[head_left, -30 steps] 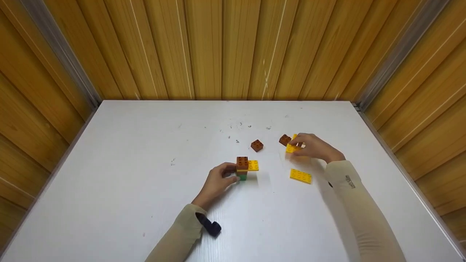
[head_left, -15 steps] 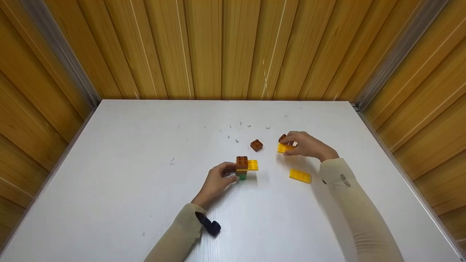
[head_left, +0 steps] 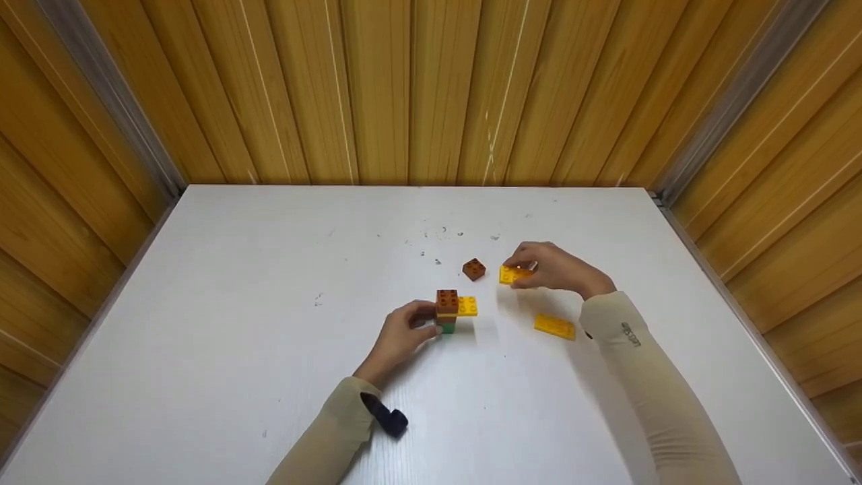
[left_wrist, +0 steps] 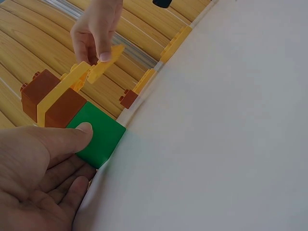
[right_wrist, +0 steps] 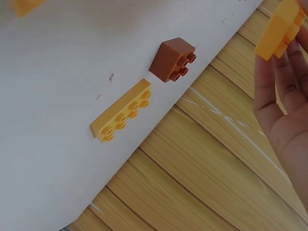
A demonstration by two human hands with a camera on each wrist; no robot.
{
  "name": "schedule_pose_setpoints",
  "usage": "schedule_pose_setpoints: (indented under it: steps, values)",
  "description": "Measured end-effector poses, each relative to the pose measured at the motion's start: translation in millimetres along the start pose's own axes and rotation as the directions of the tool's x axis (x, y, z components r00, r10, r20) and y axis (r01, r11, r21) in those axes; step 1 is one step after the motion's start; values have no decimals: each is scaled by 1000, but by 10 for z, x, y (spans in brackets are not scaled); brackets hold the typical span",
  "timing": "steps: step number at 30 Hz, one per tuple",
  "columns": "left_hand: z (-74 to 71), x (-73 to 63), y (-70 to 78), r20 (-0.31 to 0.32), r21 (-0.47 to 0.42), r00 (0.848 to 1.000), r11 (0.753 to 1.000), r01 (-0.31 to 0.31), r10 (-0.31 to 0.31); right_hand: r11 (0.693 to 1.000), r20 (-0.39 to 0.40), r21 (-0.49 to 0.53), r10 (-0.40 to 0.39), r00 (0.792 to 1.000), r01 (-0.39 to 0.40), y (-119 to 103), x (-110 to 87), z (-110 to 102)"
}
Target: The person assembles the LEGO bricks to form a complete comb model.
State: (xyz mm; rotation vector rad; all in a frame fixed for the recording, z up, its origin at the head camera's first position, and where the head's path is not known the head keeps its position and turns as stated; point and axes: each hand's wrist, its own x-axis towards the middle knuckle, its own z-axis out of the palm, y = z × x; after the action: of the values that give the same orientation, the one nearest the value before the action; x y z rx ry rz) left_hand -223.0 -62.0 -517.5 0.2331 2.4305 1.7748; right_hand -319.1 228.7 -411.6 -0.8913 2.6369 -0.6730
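Note:
My left hand (head_left: 402, 337) grips a small stack of toy building bricks standing on the table. The stack has a green brick (left_wrist: 98, 132) at the bottom, then a brown brick (left_wrist: 65, 107), a yellow plate (head_left: 468, 306) jutting right, and a brown brick (head_left: 447, 300) on top. In the left wrist view my thumb lies on the green side. Right of the stack and raised above the table, my right hand (head_left: 559, 267) pinches a yellow studded plate (head_left: 508, 275) between thumb and fingers.
One loose brown brick (head_left: 474, 269) lies behind the stack. Another yellow plate (head_left: 555, 327) is nearer, below my right hand. The right wrist view shows a brown brick (right_wrist: 172, 58) beside a yellow plate (right_wrist: 122, 110) on the white table (head_left: 202, 323). Wood-patterned panels (head_left: 377, 94) surround it.
My right hand has carried the yellow plate leftward, closer to the stack, and now covers the farther brown brick in the head view. My left hand stays in place on the stack.

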Motion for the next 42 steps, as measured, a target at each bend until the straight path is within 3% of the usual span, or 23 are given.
schedule_pose_setpoints:
  steps: [4,10,21,28,42]
  values:
    - [-1,2,-10,-1,0,1000,1000,-10,10,1000,8,-1,11,1000,-11,-60,32,14]
    - [-3,11,-14,0,1,1000,1000,-12,12,998,3,-3,-61,998,61,-162,58,47]
    - [14,19,-17,-4,26,999,999,33,-33,995,19,4,-101,995,101,-329,83,79]
    - [12,22,-12,0,24,1000,999,22,-22,984,14,15,-175,984,175,-430,110,95]
    - [-4,22,-29,2,5,1000,1000,-19,19,974,46,24,-227,973,226,-607,179,125]
